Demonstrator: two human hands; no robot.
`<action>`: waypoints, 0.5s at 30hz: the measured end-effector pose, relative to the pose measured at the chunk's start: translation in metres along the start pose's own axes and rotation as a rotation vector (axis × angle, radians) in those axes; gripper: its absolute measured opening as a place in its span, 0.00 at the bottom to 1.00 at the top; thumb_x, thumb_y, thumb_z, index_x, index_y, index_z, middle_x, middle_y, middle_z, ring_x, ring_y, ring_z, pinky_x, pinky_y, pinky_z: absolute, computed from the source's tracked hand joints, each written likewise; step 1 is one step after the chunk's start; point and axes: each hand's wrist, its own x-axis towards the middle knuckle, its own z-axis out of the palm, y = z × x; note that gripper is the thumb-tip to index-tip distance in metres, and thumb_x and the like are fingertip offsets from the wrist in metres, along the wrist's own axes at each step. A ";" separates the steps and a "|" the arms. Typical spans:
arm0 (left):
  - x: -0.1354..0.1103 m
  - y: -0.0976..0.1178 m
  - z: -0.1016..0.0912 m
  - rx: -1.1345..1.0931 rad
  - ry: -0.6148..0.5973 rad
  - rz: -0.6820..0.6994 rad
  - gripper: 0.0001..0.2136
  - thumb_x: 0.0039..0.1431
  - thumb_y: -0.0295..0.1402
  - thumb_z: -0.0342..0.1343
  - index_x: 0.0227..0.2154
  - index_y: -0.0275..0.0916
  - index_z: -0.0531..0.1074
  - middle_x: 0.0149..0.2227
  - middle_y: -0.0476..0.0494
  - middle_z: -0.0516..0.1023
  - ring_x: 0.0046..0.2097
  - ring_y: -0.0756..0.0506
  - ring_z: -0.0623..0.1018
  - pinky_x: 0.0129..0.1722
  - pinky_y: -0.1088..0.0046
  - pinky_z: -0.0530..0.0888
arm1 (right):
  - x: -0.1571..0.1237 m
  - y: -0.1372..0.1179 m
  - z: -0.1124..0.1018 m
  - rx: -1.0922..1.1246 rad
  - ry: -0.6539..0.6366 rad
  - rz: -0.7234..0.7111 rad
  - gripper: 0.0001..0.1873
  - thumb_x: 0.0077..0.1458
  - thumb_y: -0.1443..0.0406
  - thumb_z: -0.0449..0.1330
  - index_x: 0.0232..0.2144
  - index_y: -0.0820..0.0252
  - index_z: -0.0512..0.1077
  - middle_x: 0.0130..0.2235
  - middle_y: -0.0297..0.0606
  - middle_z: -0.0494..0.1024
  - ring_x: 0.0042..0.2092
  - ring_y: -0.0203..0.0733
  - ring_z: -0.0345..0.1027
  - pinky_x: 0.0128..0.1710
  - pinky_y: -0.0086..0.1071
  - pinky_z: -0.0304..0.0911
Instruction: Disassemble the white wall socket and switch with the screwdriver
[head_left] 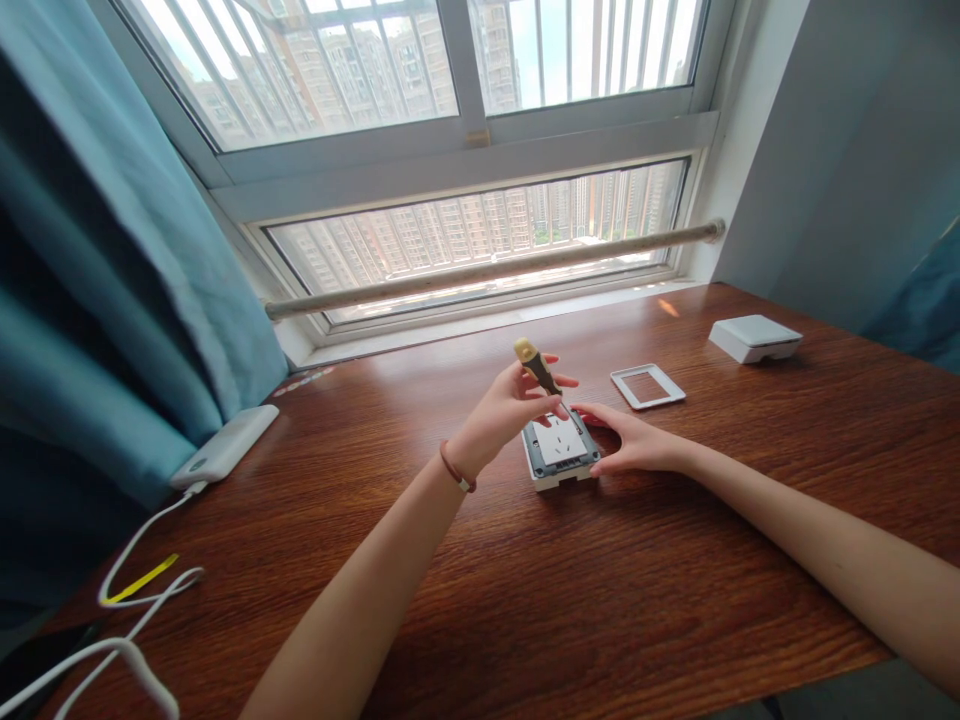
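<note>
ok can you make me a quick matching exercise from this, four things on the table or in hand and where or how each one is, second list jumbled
Things
1. screwdriver
2. white frame
3. long white device
4. socket unit

Places and states
a. near the blue curtain, a white cable in its end
b. right hand at its side
c. flat on the table, with an opening through its middle
d. in the left hand, handle end up

Right pairs: 1-d, 2-c, 3-a, 4-b
</note>
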 end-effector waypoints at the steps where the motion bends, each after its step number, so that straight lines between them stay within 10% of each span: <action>1: 0.000 0.000 -0.002 -0.004 -0.021 0.005 0.21 0.47 0.27 0.58 0.45 0.34 0.62 0.44 0.35 0.74 0.29 0.51 0.76 0.27 0.76 0.71 | 0.000 0.000 0.000 0.001 0.001 0.002 0.50 0.35 0.59 0.69 0.58 0.57 0.51 0.59 0.48 0.56 0.60 0.52 0.51 0.58 0.47 0.48; 10: 0.001 -0.012 0.005 0.712 0.383 0.187 0.13 0.42 0.41 0.62 0.24 0.34 0.72 0.23 0.44 0.75 0.24 0.50 0.72 0.23 0.76 0.67 | 0.001 -0.004 0.001 0.031 -0.026 -0.060 0.48 0.35 0.60 0.69 0.58 0.55 0.52 0.59 0.46 0.56 0.60 0.49 0.50 0.60 0.45 0.46; 15: 0.002 -0.016 0.008 0.697 0.345 0.198 0.14 0.46 0.43 0.59 0.24 0.36 0.74 0.24 0.45 0.76 0.25 0.51 0.72 0.23 0.77 0.67 | 0.001 -0.004 0.000 0.030 -0.033 -0.072 0.48 0.36 0.60 0.69 0.57 0.56 0.52 0.59 0.46 0.56 0.60 0.49 0.50 0.60 0.45 0.45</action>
